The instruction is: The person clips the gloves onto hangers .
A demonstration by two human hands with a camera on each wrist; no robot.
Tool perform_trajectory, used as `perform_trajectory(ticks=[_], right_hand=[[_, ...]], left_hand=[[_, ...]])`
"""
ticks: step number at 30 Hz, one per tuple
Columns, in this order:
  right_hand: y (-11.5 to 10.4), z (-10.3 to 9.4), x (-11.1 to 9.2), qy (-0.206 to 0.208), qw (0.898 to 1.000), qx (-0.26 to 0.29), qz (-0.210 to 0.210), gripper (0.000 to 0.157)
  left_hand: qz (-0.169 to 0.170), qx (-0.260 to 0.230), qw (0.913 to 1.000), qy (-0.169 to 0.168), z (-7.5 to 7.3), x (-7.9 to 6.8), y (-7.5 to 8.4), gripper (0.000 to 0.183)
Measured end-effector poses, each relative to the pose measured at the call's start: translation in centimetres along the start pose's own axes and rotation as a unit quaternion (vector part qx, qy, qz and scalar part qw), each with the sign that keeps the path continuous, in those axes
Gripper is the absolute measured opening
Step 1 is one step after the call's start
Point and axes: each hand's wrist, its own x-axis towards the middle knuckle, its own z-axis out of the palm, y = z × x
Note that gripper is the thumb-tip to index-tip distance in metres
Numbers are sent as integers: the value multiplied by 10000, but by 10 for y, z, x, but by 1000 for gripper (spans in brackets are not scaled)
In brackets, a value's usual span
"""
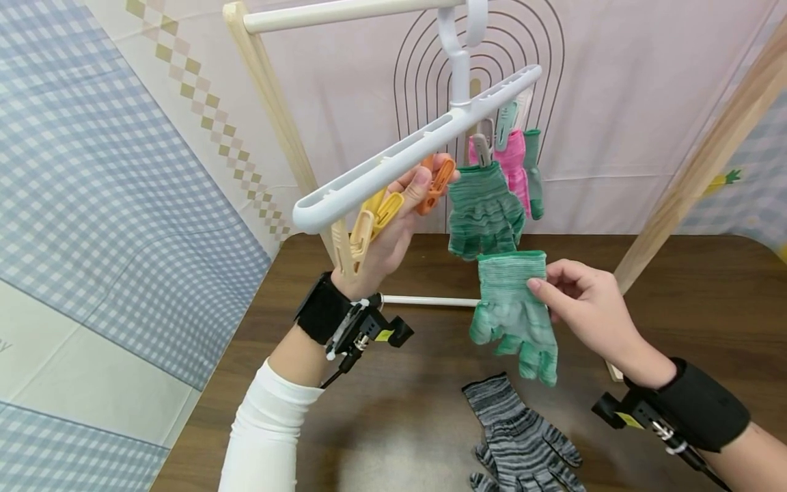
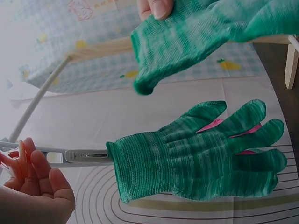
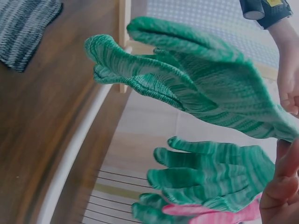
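Note:
My left hand point(image 1: 396, 239) is raised under the white hanger point(image 1: 418, 147) and pinches an orange clothespin point(image 1: 439, 184) that hangs from it. Yellow clothespins point(image 1: 387, 210) and a beige clothespin point(image 1: 361, 236) hang close by, over the palm and wrist. My right hand point(image 1: 590, 311) pinches a green glove point(image 1: 513, 301) at its cuff, fingers of the glove drooping downward. Behind it a second green glove point(image 1: 484, 208) hangs from a grey clothespin point(image 1: 482, 149). The left wrist view shows that hanging glove point(image 2: 196, 161) with its clip point(image 2: 86, 156) at the cuff.
A black-and-grey striped glove point(image 1: 522, 437) lies on the wooden table point(image 1: 393, 410). Farther along the hanger are a pink glove point(image 1: 515, 164) and a teal clothespin point(image 1: 506, 125). Wooden rack posts point(image 1: 707, 160) stand at both sides, with a white rod point(image 1: 430, 301) low between them.

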Motion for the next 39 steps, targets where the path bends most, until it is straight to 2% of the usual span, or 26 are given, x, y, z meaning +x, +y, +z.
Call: perform_trajectory(ticks=[9, 16, 21, 27, 34, 39], right_hand=[[-11, 1, 7, 83, 9998, 151, 100, 7], [-16, 3, 12, -1, 9997, 149, -202, 7], [-19, 5, 13, -48, 9993, 271, -241, 8], [-21, 6, 14, -63, 9989, 339, -305, 8], [-20, 7, 14, 5, 9981, 467, -391, 9], [-19, 9, 13, 96, 9978, 451, -480, 10]], left_hand=[[45, 84, 9998, -145, 1, 1, -1, 31], [312, -247, 9983, -430, 1, 2, -5, 32], [265, -412, 9974, -527, 1, 2, -5, 33], [204, -244, 9982, -518, 4, 3, -6, 33], [244, -177, 9973, -675, 7, 3, -8, 30], [131, 76, 9982, -581, 12, 1, -8, 32]])
